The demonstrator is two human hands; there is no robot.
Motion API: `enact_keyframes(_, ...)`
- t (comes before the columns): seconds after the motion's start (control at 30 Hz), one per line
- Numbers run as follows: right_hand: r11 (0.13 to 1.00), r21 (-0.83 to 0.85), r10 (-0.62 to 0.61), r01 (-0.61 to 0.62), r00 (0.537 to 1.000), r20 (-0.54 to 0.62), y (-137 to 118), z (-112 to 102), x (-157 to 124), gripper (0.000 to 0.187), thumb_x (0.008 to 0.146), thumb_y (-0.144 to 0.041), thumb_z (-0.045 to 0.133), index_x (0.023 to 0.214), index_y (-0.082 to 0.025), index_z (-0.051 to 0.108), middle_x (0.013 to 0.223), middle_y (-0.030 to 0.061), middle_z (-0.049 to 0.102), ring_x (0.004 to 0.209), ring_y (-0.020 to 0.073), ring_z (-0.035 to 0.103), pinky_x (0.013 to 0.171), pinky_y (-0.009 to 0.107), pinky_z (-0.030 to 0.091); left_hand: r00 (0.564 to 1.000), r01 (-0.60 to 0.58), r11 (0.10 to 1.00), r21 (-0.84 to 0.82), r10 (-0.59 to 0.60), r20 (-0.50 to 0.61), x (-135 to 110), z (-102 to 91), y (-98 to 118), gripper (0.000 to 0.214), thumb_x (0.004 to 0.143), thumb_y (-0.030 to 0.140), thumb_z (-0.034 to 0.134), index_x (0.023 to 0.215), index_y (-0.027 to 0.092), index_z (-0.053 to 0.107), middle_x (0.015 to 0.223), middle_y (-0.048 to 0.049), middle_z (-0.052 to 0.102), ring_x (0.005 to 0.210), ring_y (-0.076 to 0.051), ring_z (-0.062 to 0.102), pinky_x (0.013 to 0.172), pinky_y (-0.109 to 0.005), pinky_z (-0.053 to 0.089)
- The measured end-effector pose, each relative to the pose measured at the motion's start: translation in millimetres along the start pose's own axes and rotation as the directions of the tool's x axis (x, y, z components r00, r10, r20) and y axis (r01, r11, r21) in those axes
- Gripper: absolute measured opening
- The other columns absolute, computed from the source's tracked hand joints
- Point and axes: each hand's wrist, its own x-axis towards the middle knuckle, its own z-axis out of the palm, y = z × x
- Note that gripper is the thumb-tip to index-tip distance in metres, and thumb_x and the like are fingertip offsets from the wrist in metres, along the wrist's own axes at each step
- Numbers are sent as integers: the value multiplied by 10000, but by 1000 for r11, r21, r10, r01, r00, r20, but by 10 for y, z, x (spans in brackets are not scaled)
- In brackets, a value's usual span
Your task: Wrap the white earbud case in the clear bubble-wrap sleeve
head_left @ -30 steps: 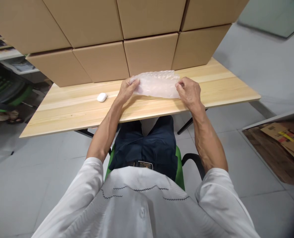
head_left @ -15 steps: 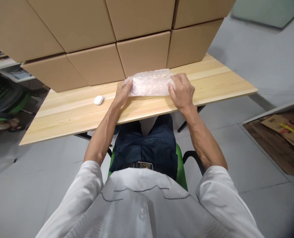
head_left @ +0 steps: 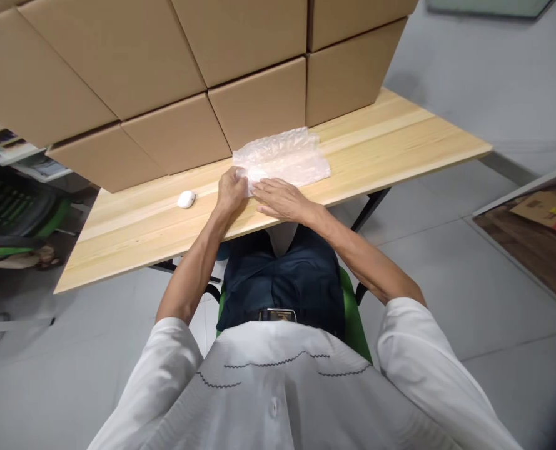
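Observation:
A pale pinkish, translucent sheet of bubble wrap [head_left: 284, 156] lies on the wooden table [head_left: 399, 147], its far edge close to the cardboard boxes. My left hand [head_left: 231, 189] is closed on the sheet's near left corner, fingers curled in. Flat beside it, my right hand [head_left: 280, 199] rests on the wrap's near edge with the fingers stretched out to the left. To the left of both hands sits a small white rounded object [head_left: 186, 199], like an earbud case; neither hand touches it.
Stacked cardboard boxes [head_left: 259, 103] form a wall along the table's back. The table's front edge runs just above my lap. A green and black chair [head_left: 19, 206] stands at the left, and flattened cardboard [head_left: 550, 209] lies on the right.
My right hand has let go of the wrap's right end and moved left, now flat near my left hand. The view has shifted slightly.

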Motion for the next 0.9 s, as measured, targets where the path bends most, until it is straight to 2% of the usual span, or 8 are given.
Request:
enact_keyframes(0.1, 1000, 2, 19, -19, 998, 59, 17, -34, -33, 578, 1199, -404, 599, 1691, -116, 696, 1830, 231, 622, 1732, 410, 574, 1471, 579, 413, 989, 11, 973, 232, 23, -144, -45, -17, -31, 447, 951, 382, 771, 1369, 225, 748, 1085, -112, 850, 1180, -353, 808, 1216, -531, 608)
enact_keyframes(0.17, 999, 3, 35, -35, 996, 81, 15, -48, -30, 594, 1203, -418, 585, 1697, -107, 695, 1821, 235, 631, 1730, 410, 579, 1468, 571, 421, 990, -1, 955, 296, 42, -134, -75, -11, -33, 539, 991, 404, 749, 1495, 214, 720, 1228, -160, 873, 1337, -405, 795, 1319, -588, 545)
enact_keyframes(0.27, 999, 18, 39, -41, 995, 90, 16, -46, -8, 596, 1199, -426, 583, 1691, -114, 709, 1821, 231, 631, 1739, 424, 570, 1467, 597, 422, 995, -16, 938, 347, 49, -88, -99, 4, -19, 619, 1029, 408, 699, 1611, 200, 673, 1398, -202, 860, 1441, -438, 767, 1387, -645, 489)
enact_keyframes(0.43, 997, 44, 61, -66, 993, 97, 31, -37, -3, 588, 1189, -430, 608, 1693, -148, 722, 1842, 204, 610, 1755, 420, 556, 1470, 615, 420, 998, -31, 891, 452, 54, -38, -110, 12, 31, 644, 973, 278, 618, 1598, 164, 720, 1483, -223, 844, 1459, -452, 758, 1382, -647, 506)
enact_keyframes(0.57, 997, 31, 60, -64, 991, 124, 24, -50, -14, 636, 1212, -447, 571, 1720, -82, 685, 1860, 244, 572, 1773, 430, 529, 1484, 603, 396, 998, -49, 898, 438, 59, -11, -127, 3, 62, 672, 955, 251, 606, 1615, 169, 710, 1543, -214, 826, 1506, -447, 733, 1416, -664, 471)
enact_keyframes(0.63, 997, 36, 61, -67, 989, 133, 24, -54, -15, 649, 1217, -447, 563, 1729, -62, 672, 1867, 257, 557, 1782, 435, 514, 1488, 601, 386, 999, -20, 905, 425, 32, -21, -127, -13, 79, 716, 954, 240, 613, 1662, 149, 672, 1556, -230, 816, 1518, -456, 730, 1410, -677, 471)
enact_keyframes(0.73, 994, 69, 75, -85, 989, 130, 56, -55, -11, 632, 1223, -456, 556, 1723, -92, 685, 1870, 238, 561, 1788, 401, 512, 1491, 564, 386, 999, 45, 900, 434, -31, -38, -109, -51, 107, 765, 945, 217, 620, 1703, 118, 639, 1544, -252, 817, 1491, -468, 756, 1377, -681, 501)
enact_keyframes(0.9, 982, 138, 116, -129, 989, 95, 201, -89, 49, 627, 1236, -472, 497, 1739, -142, 675, 1878, 198, 569, 1775, 380, 531, 1485, 575, 400, 1000, 23, 909, 417, -19, -15, -70, -91, 117, 678, 928, 190, 605, 1590, 156, 749, 1572, -220, 820, 1507, -444, 758, 1380, -654, 512)
